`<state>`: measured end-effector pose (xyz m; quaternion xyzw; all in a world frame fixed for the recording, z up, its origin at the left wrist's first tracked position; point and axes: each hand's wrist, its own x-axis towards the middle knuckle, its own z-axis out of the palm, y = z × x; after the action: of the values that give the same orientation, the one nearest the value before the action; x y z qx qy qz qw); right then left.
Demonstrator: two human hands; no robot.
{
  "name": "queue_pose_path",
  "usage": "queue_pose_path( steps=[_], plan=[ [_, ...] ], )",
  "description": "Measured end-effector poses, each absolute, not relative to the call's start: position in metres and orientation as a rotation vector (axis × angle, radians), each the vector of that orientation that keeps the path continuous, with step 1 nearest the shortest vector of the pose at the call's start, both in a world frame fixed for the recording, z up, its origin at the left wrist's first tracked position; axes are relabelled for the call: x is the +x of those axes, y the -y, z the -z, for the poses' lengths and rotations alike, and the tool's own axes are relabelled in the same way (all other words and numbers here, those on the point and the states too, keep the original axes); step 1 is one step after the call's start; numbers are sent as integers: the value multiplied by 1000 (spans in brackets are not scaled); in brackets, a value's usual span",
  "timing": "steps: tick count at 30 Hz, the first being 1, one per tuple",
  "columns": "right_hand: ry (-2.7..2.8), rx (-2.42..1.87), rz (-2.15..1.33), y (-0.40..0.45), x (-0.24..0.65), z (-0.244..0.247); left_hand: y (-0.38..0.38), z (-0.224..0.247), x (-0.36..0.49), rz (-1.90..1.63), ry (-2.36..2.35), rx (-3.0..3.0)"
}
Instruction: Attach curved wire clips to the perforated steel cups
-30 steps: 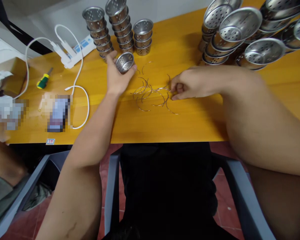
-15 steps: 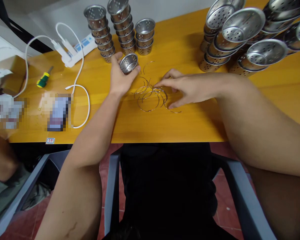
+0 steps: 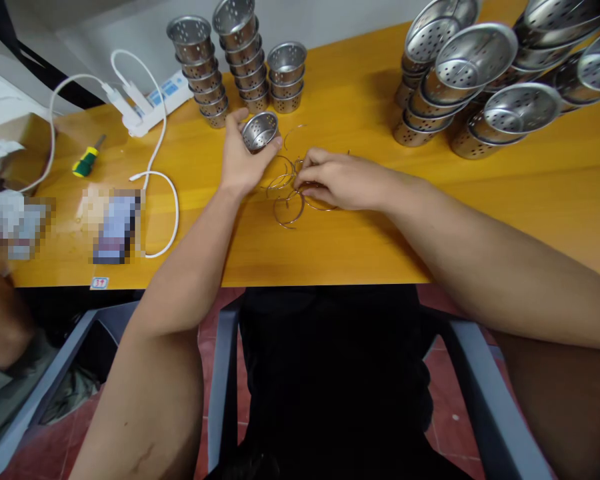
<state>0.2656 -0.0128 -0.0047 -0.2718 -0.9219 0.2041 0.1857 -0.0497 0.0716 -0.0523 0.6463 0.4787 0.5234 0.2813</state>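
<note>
My left hand (image 3: 243, 157) is wrapped round a small perforated metal cup (image 3: 260, 130), whose mouth tilts up toward me. To its right, my right hand (image 3: 325, 179) is down among several thin curved wires (image 3: 289, 210) lying loose on the table. Its fingertips are pinched together at the wires, but whether one is between them is hidden. Behind the held cup stand stacks of similar cups: a tall stack (image 3: 196, 70), another tall one (image 3: 240, 57) and a shorter one (image 3: 287, 77).
Larger perforated metal cups (image 3: 470, 67) stand in stacks at the right back. On the left lie a white power strip (image 3: 155, 107) with cables, a green-and-yellow screwdriver (image 3: 86, 161) and a blurred phone (image 3: 115, 227). Part of another person's arm (image 3: 3, 317) shows at the left edge.
My right hand has moved left over the wires, and its spread fingers have drawn together. Some wires have shifted. My left hand keeps hold of the cup in nearly the same place.
</note>
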Motion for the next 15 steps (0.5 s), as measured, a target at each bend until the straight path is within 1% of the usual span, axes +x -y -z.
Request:
queue_pose_path(
  steps=[3, 6, 11, 15],
  plan=[
    [2591, -825, -528, 16, 263, 3, -60, 39, -38, -1453, -1293, 1625],
    [2599, -866, -494, 18, 260, 3, -57, 36, -31, -1473, -1238, 1631],
    [2607, -891, -504, 19, 256, 1, -64, 41, -32, -1458, -1080, 1758],
    [2555, -868, -526, 19, 255, -1, -76, 54, -39, -1470, -1003, 1840]
  ],
)
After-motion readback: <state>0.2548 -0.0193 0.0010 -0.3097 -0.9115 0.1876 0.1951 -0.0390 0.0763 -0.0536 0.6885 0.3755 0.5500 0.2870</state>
